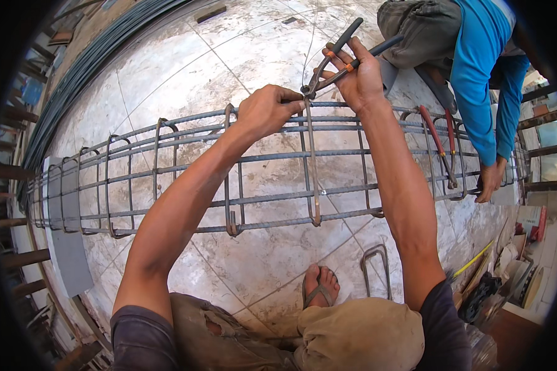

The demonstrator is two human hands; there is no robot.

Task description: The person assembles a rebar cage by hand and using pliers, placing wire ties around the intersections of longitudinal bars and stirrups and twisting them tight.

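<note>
Left hand (263,112): my thumb and forefinger nearly together at the far bar of the rebar cage (315,193); cannot tell what they pinch. Right hand (362,81): my fingers hold dark-handled pincers (315,84), handles spread, head at a stirrup's (312,148) far corner. Cage lies crosswise before me. Red-handled pincers (440,147) rest against it, near a co-worker's hand (491,180).

Small printed marks show on a red-and-white, box-shaped package (530,217) near the right edge of the view, but they are too small to read with certainty.
</note>
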